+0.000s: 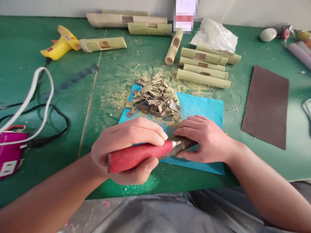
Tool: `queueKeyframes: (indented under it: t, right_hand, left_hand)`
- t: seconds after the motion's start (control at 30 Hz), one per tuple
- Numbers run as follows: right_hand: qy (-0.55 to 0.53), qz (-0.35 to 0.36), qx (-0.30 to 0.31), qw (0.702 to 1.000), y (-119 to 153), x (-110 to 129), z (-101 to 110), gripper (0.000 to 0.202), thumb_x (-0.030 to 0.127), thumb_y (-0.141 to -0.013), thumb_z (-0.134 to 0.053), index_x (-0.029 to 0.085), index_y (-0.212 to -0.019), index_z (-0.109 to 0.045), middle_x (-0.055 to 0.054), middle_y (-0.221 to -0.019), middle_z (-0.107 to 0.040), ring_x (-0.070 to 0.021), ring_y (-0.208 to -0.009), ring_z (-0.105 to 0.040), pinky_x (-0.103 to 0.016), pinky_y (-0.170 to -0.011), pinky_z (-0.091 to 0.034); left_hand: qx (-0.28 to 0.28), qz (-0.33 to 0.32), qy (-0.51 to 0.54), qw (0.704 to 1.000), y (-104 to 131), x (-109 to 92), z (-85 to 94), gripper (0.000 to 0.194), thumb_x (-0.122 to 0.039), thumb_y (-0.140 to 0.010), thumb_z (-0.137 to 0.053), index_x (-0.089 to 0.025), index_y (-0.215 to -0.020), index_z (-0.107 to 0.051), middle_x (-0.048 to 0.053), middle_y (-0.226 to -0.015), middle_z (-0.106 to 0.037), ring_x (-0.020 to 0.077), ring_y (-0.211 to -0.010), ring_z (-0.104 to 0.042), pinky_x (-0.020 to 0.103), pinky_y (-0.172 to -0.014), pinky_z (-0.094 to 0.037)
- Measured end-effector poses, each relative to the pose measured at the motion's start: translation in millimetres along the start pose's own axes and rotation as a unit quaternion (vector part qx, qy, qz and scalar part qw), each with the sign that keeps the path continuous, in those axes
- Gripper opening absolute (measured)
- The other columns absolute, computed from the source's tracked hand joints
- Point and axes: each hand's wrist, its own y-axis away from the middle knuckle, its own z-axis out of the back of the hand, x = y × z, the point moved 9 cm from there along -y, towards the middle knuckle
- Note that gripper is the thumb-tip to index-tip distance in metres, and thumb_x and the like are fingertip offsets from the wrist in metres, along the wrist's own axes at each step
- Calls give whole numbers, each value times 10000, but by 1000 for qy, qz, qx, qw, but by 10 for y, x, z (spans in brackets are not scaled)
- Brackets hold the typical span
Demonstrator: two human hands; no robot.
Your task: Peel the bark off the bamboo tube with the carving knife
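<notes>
My left hand [131, 142] is closed round the red wooden handle [139, 157] of a carving tool. Its metal tip [178, 142] points right and meets a dark brown bamboo piece [171, 151] with pale cut marks. My right hand [206, 139] grips the far end of that piece, its fingers over the top and thumb on the near side, hiding much of it. Beneath both lies a blue sheet [201, 108]. Just beyond my hands, a heap of brown and greenish chips [155, 97] rests partly on the sheet, with fine shavings around it.
Bamboo tubes with cut openings [204, 78] lie behind the heap. A yellow glue gun [60, 45], white cable [32, 94] and purple power box [12, 152] are at the left. At the right is a brown rectangular sheet [267, 106]; crumpled white plastic [213, 35] lies at the back.
</notes>
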Motion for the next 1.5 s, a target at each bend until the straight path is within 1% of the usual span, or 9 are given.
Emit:
queueKeyframes:
  t: [0.17, 0.33, 0.5, 0.7, 0.83, 1.0, 1.17, 1.33, 1.5]
  right_hand:
    - [0, 1, -6, 1000, 5, -8, -12, 329, 466, -853, -680, 176, -1009, -674, -75, -949, -724, -207, -840, -653, -346, -726, -441]
    - [1, 7, -21, 1000, -1, 18, 10, 288, 419, -849, -680, 164, -984, -680, -67, -912, -720, -199, -805, -643, -343, -712, -427]
    - [12, -3, -46, 999, 0, 2, 31, 279, 400, -835, -687, 163, -983, -681, -61, -912, -724, -200, -817, -645, -345, -731, -428]
    - [24, -17, -70, 997, -8, -32, 34, 277, 388, -803, -708, 152, -948, -700, -74, -930, -729, -212, -817, -646, -349, -701, -414]
    - [25, -14, -66, 997, -20, -26, 25, 291, 393, -804, -711, 143, -954, -708, -66, -914, -725, -208, -798, -638, -352, -685, -407]
    - [22, -13, -66, 998, -26, -30, 28, 309, 403, -809, -710, 130, -954, -714, -70, -910, -722, -204, -783, -629, -354, -671, -399]
    - [22, -13, -65, 998, -34, -35, 17, 286, 378, -807, -697, 131, -949, -718, -69, -894, -717, -201, -772, -622, -350, -664, -396]
    - [32, -10, -74, 997, -44, -19, 14, 265, 358, -798, -676, 132, -931, -715, -67, -878, -715, -197, -753, -610, -342, -646, -390]
    - [36, -7, -77, 996, -42, -5, 10, 261, 350, -803, -662, 131, -938, -710, -64, -886, -714, -198, -757, -609, -346, -637, -389]
  left_hand:
    - [23, 9, -5, 1000, 19, 35, -24, 299, -255, -789, -714, -232, -1082, -661, 55, -878, -743, 206, -786, -730, 336, -658, -656]
    - [37, 10, 9, 999, 9, 28, -86, 310, -311, -792, -782, -175, -1040, -655, 74, -916, -744, 179, -826, -740, 276, -762, -659]
    - [105, 19, -6, 994, 21, 63, -259, 283, -314, -838, -760, -173, -1038, -617, 64, -940, -747, 149, -869, -747, 221, -801, -642]
    - [83, 38, -11, 996, 47, 144, -248, 229, -267, -846, -745, -180, -1017, -621, 44, -964, -738, 126, -873, -737, 214, -814, -634]
    - [99, 15, -6, 995, 27, 107, -266, 239, -218, -833, -754, -146, -1013, -612, 51, -960, -740, 106, -901, -737, 162, -859, -617]
    - [102, 14, -6, 995, 21, 110, -269, 245, -149, -813, -755, -114, -1016, -621, 60, -970, -733, 95, -938, -727, 137, -921, -591]
    - [114, 19, -4, 993, 45, 93, -296, 246, -150, -822, -757, -110, -1035, -641, 82, -1004, -745, 124, -950, -729, 194, -891, -622]
    - [166, 44, -26, 985, 35, 84, -395, 234, -131, -839, -752, -155, -1057, -670, 66, -1035, -768, 149, -953, -719, 286, -879, -633]
    - [161, 52, -40, 985, 7, 76, -413, 229, -147, -826, -765, -152, -1038, -679, 64, -1001, -776, 150, -905, -718, 293, -836, -636]
